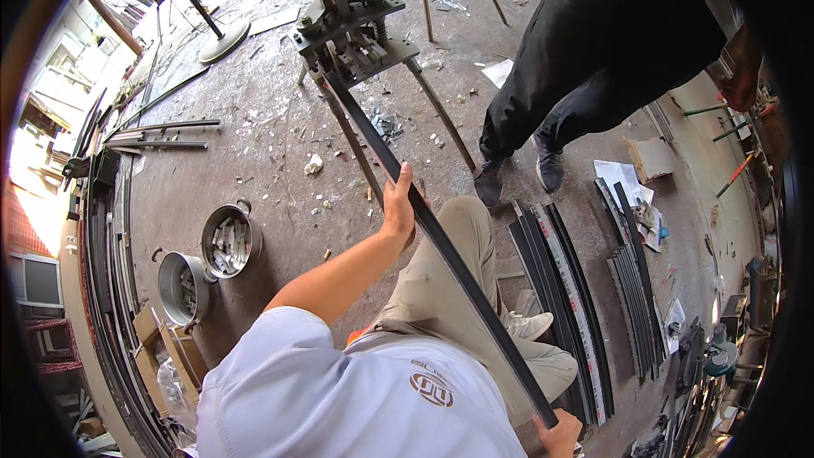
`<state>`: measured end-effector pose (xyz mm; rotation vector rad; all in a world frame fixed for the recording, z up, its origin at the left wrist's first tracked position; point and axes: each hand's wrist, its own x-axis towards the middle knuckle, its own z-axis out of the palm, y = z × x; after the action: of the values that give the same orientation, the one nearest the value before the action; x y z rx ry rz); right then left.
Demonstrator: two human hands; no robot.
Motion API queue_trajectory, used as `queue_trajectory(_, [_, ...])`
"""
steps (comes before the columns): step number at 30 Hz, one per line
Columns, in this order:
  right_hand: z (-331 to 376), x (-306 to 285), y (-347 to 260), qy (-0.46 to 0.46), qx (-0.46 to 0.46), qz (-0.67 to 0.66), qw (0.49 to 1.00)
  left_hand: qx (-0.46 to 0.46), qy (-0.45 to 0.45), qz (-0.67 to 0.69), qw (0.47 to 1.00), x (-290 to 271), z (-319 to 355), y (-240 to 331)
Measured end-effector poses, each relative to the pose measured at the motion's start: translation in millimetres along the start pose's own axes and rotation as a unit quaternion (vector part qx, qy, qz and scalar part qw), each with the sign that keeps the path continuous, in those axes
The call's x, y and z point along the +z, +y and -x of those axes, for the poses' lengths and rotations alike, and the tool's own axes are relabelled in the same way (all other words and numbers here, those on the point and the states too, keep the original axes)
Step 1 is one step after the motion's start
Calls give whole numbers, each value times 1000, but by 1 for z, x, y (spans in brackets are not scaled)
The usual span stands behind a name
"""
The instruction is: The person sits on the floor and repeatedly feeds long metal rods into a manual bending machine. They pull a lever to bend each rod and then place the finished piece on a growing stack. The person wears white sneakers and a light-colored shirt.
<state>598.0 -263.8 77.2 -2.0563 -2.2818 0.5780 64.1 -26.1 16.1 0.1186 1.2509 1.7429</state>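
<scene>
A long black metal profile (458, 267) runs slantwise across my lap. Its far end reaches into the lower part of a punch press (356, 30) standing on metal legs. My left hand (398, 210) is closed around the profile near its middle, thumb along the side and fingers partly hidden beneath. Down at the lower right, my right hand (560, 436) grips the near end.
Two metal pots (181, 290) with small metal offcuts stand at the left. Bundles of dark profiles (564, 305) lie on the floor at the right. A person in dark trousers (568, 51) stands beyond them. Scraps litter the floor around the press.
</scene>
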Motion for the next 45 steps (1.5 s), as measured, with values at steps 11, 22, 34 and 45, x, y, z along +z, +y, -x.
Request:
queue_trajectory(11, [6,-2,-9,22,-21,9,1000,-5,-13,24,1000,-15,7,6])
queue_trajectory(22, [5,4,-6,7,-29,31,999,-13,3,6,1000,-15,-1,13])
queue_trajectory(34, [-26,-3,-46,37,-36,7,999,-5,16,8,1000,-17,-35,32])
queue_trajectory(45, [-29,-3,-44,24,-29,15,999,8,20,4,1000,-16,-36,31])
